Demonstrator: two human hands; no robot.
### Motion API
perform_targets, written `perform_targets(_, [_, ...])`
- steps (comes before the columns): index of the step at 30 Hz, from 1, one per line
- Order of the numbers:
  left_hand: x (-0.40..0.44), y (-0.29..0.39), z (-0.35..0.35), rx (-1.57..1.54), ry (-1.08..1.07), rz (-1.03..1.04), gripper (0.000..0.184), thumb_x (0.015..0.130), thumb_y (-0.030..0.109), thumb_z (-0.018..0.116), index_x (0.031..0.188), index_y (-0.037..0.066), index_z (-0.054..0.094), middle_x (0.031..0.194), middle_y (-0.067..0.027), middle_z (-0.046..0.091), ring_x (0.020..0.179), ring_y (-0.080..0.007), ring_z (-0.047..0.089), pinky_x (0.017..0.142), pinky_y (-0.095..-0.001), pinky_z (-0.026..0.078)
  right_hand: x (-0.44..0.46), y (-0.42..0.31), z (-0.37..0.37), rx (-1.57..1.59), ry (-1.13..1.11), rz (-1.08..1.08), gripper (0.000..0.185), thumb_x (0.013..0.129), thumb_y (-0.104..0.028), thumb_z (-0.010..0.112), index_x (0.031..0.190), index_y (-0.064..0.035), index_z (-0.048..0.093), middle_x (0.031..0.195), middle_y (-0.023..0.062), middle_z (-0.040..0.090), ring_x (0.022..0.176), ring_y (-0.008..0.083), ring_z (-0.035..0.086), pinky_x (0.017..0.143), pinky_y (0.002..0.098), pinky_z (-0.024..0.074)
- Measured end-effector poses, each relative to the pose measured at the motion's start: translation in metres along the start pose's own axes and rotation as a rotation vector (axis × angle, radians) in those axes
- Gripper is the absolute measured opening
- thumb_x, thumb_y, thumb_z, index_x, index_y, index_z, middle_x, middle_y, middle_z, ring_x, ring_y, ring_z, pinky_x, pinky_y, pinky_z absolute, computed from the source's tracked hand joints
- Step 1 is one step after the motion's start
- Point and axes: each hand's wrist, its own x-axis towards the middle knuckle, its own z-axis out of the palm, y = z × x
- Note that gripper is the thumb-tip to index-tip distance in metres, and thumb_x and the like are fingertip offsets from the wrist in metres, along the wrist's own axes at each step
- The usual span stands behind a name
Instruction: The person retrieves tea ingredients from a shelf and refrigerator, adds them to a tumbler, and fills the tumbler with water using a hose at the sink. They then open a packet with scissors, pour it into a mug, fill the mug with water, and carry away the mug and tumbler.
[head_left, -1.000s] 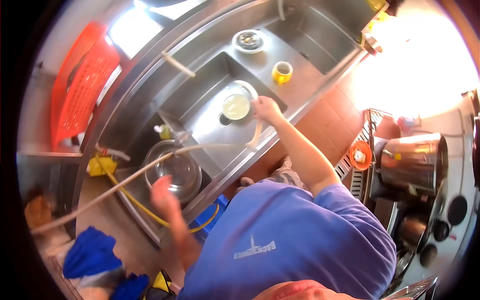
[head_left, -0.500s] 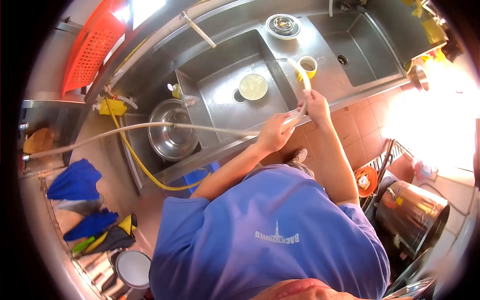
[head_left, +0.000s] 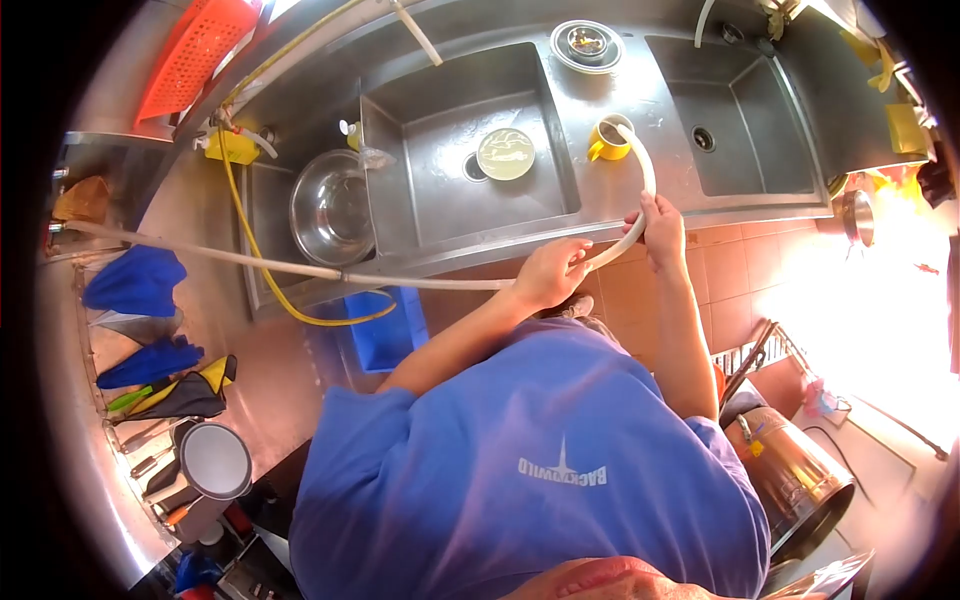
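A pale hose runs from the left across the front of the sinks and curves up to a yellow mug, its end at the mug's rim. Fingers of my right hand are wrapped round the hose near that end. Further back along it, my left hand is also closed on the hose. In the middle sink, a round container of pale yellowish contents sits beside the drain. Stacked dishes stand behind the mug on the counter.
A metal bowl lies in the left basin, with a yellow hose looping past it. To the right is another sink. A blue bin stands below the counter, and a big metal pot at the lower right.
My left hand came from above the metal bowl onto the hose. My right hand has moved right with the hose, whose end went from the middle sink to the yellow mug.
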Motion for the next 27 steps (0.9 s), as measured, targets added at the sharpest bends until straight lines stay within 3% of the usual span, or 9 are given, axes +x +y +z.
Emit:
perform_targets(12, [-0.031,-0.023,-0.077,-0.040,0.162,0.114,0.021,0.085,0.011,0.060,0.104,0.001,0.062,0.103,-0.0144,0.063,0.099,-0.0329,0.058,0.085,-0.0391,0.046,-0.026,0.000,0.030,-0.045,0.098,-0.032,0.032,0.099,-0.027,0.047,0.101,0.0027,0.057,0.074,0.0110,0.064,0.059,0.0174,0.064,0.055,0.0284,0.0547])
perform_targets(14, [-0.045,-0.038,-0.092,-0.055,0.158,0.113,0.020,0.085,0.011,0.060,0.102,0.001,0.062,0.101,-0.0140,0.064,0.094,-0.0309,0.061,0.082,-0.0363,0.048,-0.030,-0.006,0.037,-0.059,0.130,-0.023,0.031,0.098,-0.027,0.047,0.101,0.0021,0.057,0.073,0.0107,0.064,0.059,0.0171,0.064,0.055,0.0280,0.0545])
perform_targets(16, [-0.059,-0.055,-0.103,-0.215,0.063,-0.090,0.021,0.089,0.011,0.058,0.106,-0.002,0.061,0.102,-0.0126,0.064,0.093,-0.0209,0.063,0.082,-0.0301,0.049,-0.030,-0.007,0.042,-0.075,0.161,-0.012,0.031,0.098,-0.027,0.047,0.101,0.0015,0.057,0.073,0.0104,0.064,0.060,0.0169,0.064,0.055,0.0277,0.0544])
perform_targets(18, [-0.070,-0.073,-0.109,-0.223,0.057,-0.075,0.020,0.091,0.012,0.057,0.106,-0.001,0.062,0.099,-0.0102,0.066,0.091,-0.0162,0.063,0.081,-0.0277,0.049,-0.026,-0.006,0.043,-0.121,0.149,-0.017,0.030,0.098,-0.027,0.047,0.102,0.0004,0.058,0.074,0.0096,0.064,0.060,0.0162,0.064,0.055,0.0269,0.0540])
perform_targets(20, [-0.080,-0.083,-0.114,-0.294,-0.026,-0.255,0.020,0.087,0.012,0.060,0.103,0.002,0.064,0.095,-0.0135,0.067,0.086,-0.0236,0.065,0.075,-0.0312,0.051,-0.022,-0.005,0.047,-0.118,0.153,0.003,0.029,0.098,-0.027,0.047,0.102,0.0000,0.058,0.074,0.0091,0.063,0.060,0.0159,0.064,0.055,0.0267,0.0538])
perform_targets(22, [-0.086,-0.087,-0.119,-0.285,-0.059,-0.273,0.018,0.086,0.012,0.061,0.100,0.001,0.065,0.091,-0.0137,0.066,0.080,-0.0245,0.065,0.073,-0.0319,0.051,-0.019,-0.006,0.048,-0.113,0.156,0.015,0.029,0.098,-0.027,0.047,0.102,-0.0004,0.058,0.074,0.0086,0.063,0.061,0.0157,0.064,0.055,0.0265,0.0537])
perform_targets(24, [-0.087,-0.087,-0.126,-0.115,-0.057,-0.163,0.018,0.084,0.012,0.062,0.099,0.002,0.065,0.092,-0.0142,0.065,0.083,-0.0281,0.063,0.077,-0.0353,0.050,-0.016,-0.006,0.048,-0.158,0.152,0.042,0.029,0.098,-0.027,0.047,0.104,-0.0007,0.057,0.073,0.0082,0.063,0.061,0.0158,0.064,0.056,0.0271,0.0547])
perform_targets(25, [-0.086,-0.094,-0.123,-0.041,0.033,-0.004,0.022,0.082,0.013,0.064,0.102,0.003,0.063,0.098,-0.0140,0.063,0.089,-0.0317,0.060,0.083,-0.0389,0.047,-0.017,-0.008,0.050,-0.165,0.158,0.043,0.029,0.098,-0.027,0.047,0.104,-0.0007,0.057,0.073,0.0082,0.063,0.061,0.0158,0.064,0.056,0.0271,0.0547])
perform_targets(27, [-0.083,-0.105,-0.118,-0.045,0.048,0.040,0.025,0.082,0.014,0.064,0.104,0.002,0.062,0.102,-0.0140,0.063,0.096,-0.0316,0.058,0.086,-0.0385,0.046,-0.020,-0.013,0.054,-0.167,0.174,0.053,0.028,0.098,-0.027,0.048,0.106,-0.0009,0.057,0.073,0.0080,0.062,0.060,0.0162,0.064,0.056,0.0278,0.0558])
